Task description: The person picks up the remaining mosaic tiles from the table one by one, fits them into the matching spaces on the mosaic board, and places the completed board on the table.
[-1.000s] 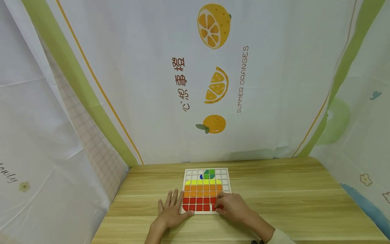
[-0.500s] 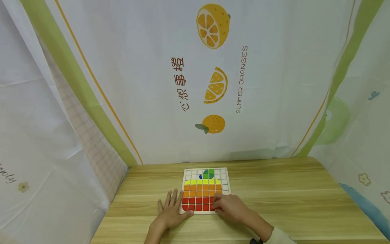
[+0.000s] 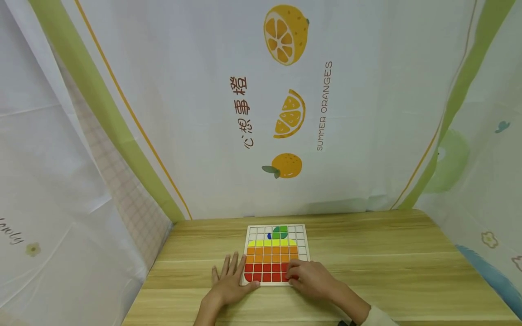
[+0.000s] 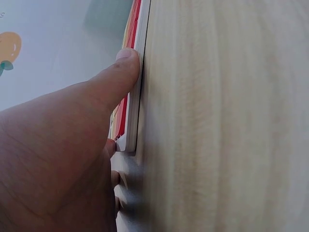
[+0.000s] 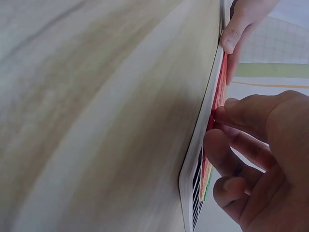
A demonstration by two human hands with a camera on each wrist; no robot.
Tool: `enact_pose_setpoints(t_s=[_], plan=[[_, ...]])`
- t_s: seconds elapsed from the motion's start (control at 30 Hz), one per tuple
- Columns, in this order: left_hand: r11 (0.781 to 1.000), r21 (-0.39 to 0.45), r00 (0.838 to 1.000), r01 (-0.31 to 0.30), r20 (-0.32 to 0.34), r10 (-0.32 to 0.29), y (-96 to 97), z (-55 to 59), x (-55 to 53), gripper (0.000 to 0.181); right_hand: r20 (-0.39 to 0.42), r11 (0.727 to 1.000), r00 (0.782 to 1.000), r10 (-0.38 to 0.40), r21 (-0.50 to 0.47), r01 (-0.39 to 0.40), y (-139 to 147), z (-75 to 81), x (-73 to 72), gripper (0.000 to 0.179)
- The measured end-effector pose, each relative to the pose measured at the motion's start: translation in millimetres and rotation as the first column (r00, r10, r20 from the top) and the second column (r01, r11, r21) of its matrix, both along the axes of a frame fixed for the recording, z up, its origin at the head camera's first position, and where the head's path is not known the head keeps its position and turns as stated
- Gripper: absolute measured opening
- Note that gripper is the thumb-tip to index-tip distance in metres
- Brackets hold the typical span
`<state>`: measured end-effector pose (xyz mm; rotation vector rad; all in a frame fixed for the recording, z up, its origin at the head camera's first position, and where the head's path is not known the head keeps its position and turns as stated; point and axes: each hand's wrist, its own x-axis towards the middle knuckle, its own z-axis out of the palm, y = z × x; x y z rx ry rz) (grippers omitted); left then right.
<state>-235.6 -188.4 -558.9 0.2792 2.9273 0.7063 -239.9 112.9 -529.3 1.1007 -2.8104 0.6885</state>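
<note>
A pale square puzzle board [image 3: 301, 230] with a grid lies on the table. Rows of red tiles [image 3: 267, 268], orange tiles [image 3: 267, 254] and yellow tiles [image 3: 267, 243] fill much of it, with green tiles [image 3: 279, 232] and a small blue piece [image 3: 269, 236] towards the back. My left hand [image 3: 227, 288] rests spread at the board's left front corner, its thumb [image 4: 126, 65] on the front rim. With curled fingers, my right hand [image 3: 311, 279] pinches a red tile [image 5: 210, 123] at the front right; the fingers largely hide this tile.
The wood-grain table [image 3: 379, 267] extends to both sides of the board. Behind it hangs a white curtain [image 3: 204, 136] printed with oranges. More printed cloth [image 3: 485, 181] hangs at the right side.
The white gap beside the red tile under my right fingers has closed as the tile moved slightly left into line. My left hand has stayed put.
</note>
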Motion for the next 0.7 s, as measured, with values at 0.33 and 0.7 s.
enact_pose_setpoints(t_s=[0.33, 0.7], plan=[[1.000, -0.013, 1.000, 0.001, 0.009, -0.001, -2.7, -3.1, -2.5, 0.109, -0.006, 1.000, 1.000, -0.021, -0.011, 0.021, 1, -0.9, 0.0, 0.007], [0.999, 0.035, 1.000, 0.024, -0.010, -0.024, -2.3, 13.0, 4.2, 0.100, -0.075, 0.993, 0.992, -0.097, -0.082, 0.091, 20, 7.8, -2.1, 0.009]])
